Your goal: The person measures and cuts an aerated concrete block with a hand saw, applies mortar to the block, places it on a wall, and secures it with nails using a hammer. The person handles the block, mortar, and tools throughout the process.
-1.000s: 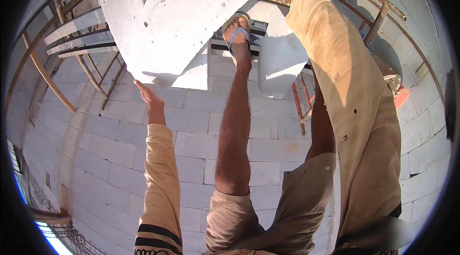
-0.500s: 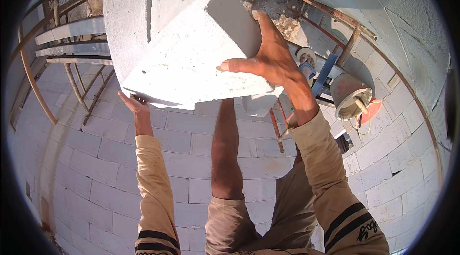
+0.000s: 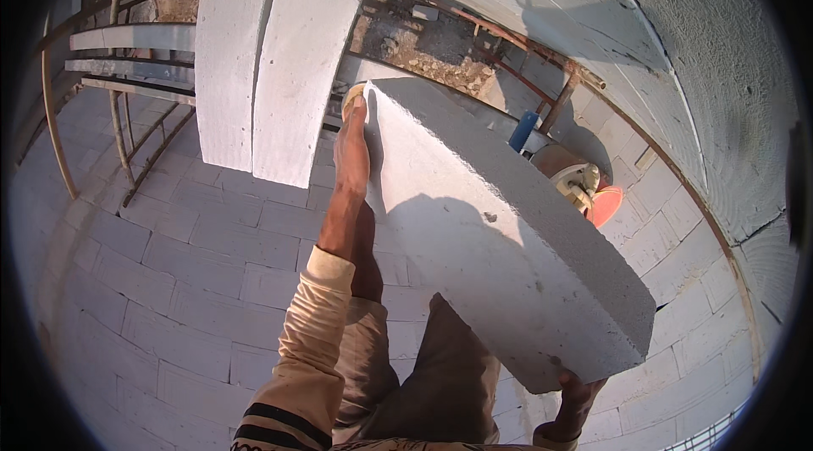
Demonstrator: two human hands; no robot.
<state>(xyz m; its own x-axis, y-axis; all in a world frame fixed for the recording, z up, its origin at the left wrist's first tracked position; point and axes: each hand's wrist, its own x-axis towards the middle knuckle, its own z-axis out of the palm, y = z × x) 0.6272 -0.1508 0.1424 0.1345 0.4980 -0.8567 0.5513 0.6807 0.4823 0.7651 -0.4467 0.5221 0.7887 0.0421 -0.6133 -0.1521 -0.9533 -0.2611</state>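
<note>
A large white aerated concrete block [image 3: 474, 256] is held up before me, slanting from the upper middle to the lower right. My left hand [image 3: 351, 150] grips its far left end, thumb along the edge and fingers partly hidden behind it. Under the near right end, my right hand [image 3: 577, 392] holds the lower corner; most of its fingers are out of sight below. Two similar blocks, a left one [image 3: 230, 70] and a right one [image 3: 303, 83], lie side by side to the left of my left hand, touching neither hand.
Metal rails [image 3: 135, 70] and thin poles stand at the left. Beyond the held block are a blue tool [image 3: 524, 131], a bucket [image 3: 555, 165] and a red round thing [image 3: 605, 205], partly covered. A plastered wall [image 3: 677, 53] rises at right; white blockwork [image 3: 195, 265] spreads below.
The block has come away from above the two others, moving right and nearer. It has turned, so my left hand is now at its far end and my right hand at its near end.
</note>
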